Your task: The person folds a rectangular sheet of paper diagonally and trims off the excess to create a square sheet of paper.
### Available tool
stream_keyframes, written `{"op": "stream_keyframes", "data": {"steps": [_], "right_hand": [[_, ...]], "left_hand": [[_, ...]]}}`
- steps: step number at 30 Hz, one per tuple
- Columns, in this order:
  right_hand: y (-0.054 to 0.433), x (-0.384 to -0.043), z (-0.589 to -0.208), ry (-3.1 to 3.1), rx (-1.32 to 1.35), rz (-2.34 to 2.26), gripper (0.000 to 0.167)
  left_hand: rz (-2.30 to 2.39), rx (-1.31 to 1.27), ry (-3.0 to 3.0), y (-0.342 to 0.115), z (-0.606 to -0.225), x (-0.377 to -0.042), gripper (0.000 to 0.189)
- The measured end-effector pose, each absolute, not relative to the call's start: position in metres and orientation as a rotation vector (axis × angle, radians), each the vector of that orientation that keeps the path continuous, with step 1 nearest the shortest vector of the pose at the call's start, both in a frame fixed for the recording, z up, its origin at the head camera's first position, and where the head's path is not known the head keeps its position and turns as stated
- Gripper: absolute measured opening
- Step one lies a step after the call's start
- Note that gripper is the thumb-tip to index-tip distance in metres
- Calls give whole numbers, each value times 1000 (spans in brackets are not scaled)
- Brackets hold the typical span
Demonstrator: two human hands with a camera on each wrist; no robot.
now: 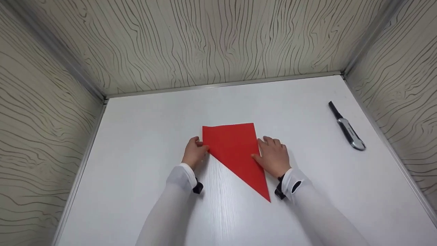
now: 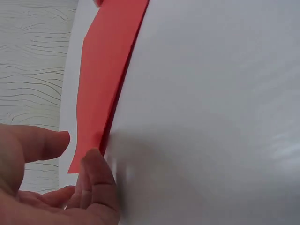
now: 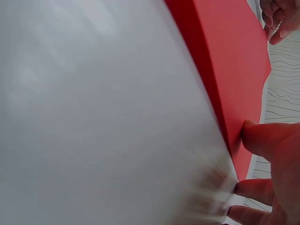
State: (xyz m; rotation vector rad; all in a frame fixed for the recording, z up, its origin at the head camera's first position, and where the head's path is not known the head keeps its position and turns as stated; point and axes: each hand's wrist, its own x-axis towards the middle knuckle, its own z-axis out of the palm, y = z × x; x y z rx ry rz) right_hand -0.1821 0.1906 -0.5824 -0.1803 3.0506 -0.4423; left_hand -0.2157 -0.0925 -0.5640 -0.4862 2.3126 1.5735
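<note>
A red sheet of paper point(image 1: 235, 147) is doubled over, with a long slanting edge and a sharp corner towards the person. My left hand point(image 1: 195, 152) is at its left side, a fingertip touching the slanting edge; in the left wrist view the left hand point(image 2: 70, 183) has a gap between its foremost digits. On the other side my right hand point(image 1: 275, 156) rests with the thumb on top of the paper. In the right wrist view, the right hand's other fingertips point(image 3: 255, 190) lie along the paper's edge, and the layers stand slightly apart.
A utility knife point(image 1: 351, 135) with a black and silver handle lies on the right of the white table point(image 1: 143, 136). Wood-patterned panels point(image 1: 218, 41) enclose the table at the back and both sides. Dark wrist straps sit beside the white sleeves point(image 1: 167, 208).
</note>
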Motion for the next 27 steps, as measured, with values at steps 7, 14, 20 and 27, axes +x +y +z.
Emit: {"op": "stream_keyframes", "data": {"steps": [7,14,20,27], "right_hand": [[190,-182,-584,3065,-203,-442,70],[191,-182,-586,3059,-185,-554,71],[198,-186,-579,2809,-31,-1135,81],[208,-196,-567,2215,83,-1843,81]], "left_hand": [[1572,-433,2307,-97,-565,-214,37],[1704,-354,2191,-99,-565,-213,38],[1821,-267,2121,-105,-564,-213,38],[1909,-216,2044,-106,-559,-211,44]]}}
